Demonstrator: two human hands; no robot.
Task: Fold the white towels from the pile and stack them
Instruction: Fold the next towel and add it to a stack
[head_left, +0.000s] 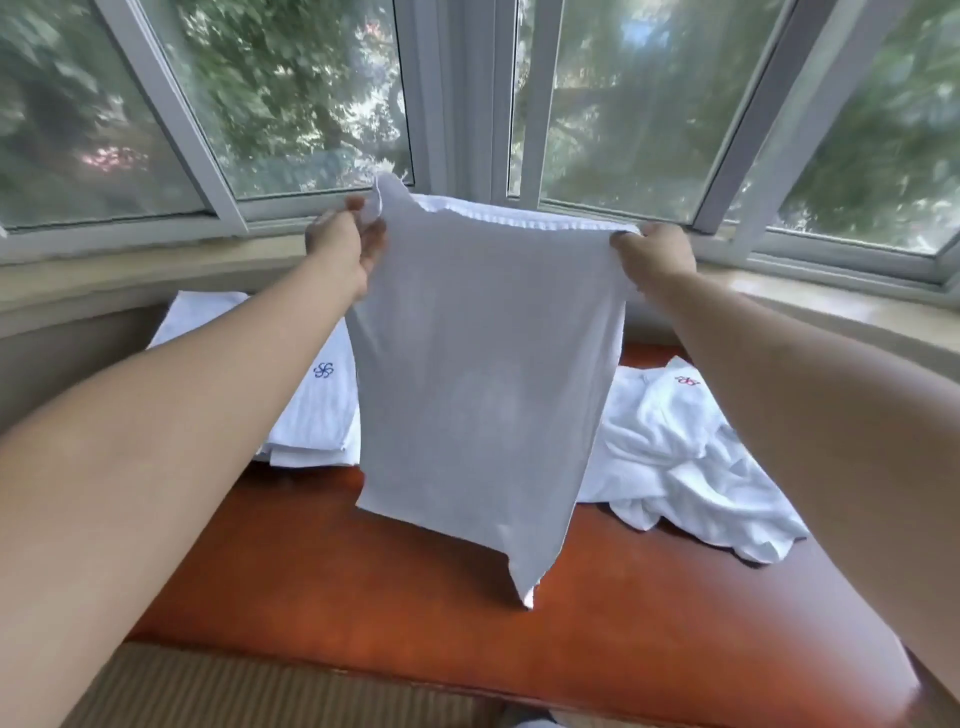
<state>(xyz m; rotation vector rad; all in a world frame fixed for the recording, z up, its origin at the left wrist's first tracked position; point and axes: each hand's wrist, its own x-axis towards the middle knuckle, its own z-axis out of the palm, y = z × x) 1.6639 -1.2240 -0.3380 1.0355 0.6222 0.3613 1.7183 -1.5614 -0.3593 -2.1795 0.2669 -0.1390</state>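
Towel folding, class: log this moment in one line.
left hand pinches towel | right hand grips towel | stack left | pile right

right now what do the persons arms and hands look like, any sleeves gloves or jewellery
Both forearms are bare along all of their visible length, with no sleeve in view. The left hand and the right hand wear no gloves. No watch, bracelet or ring shows on the visible sides, and no markings can be made out on either arm.

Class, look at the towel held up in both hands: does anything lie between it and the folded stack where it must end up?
Nothing visible does. The towel hangs from the left hand and right hand above the wooden table. The folded stack lies just to its left, its top bare. The unfolded pile lies on the opposite side.
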